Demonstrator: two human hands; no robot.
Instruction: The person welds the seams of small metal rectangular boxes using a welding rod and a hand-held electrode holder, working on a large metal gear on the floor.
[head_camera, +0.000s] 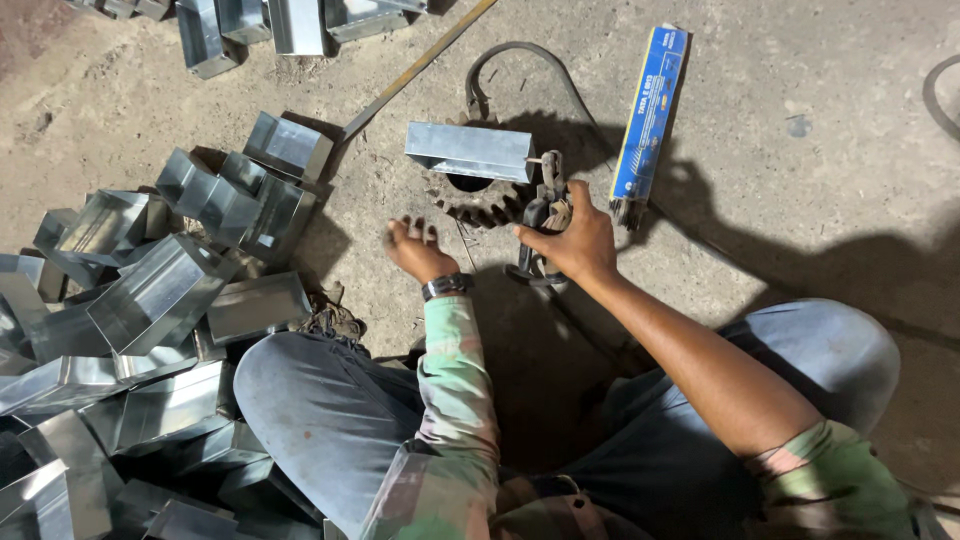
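The person sits on a dusty concrete floor (820, 160), knees spread, with both hands out in front. The right hand (575, 243) is closed around a dark hand tool (545, 215), seemingly a riveter or clamp, though its shape is hard to make out against the shadow. The tool's tip meets the right end of a folded sheet-metal box (470, 150), which lies across a large rusty gear (480, 200) on the floor. The left hand (415, 248) is open and empty, fingers spread and slightly blurred, hovering just left of the gear and below the box, touching neither. A dark watch (446, 287) sits on that wrist. To the right of the tool lies a long blue carton (650, 110). A heap of similar metal boxes (160, 290) fills the left side, beside the person's left knee, and more boxes (270, 25) lie along the top edge.
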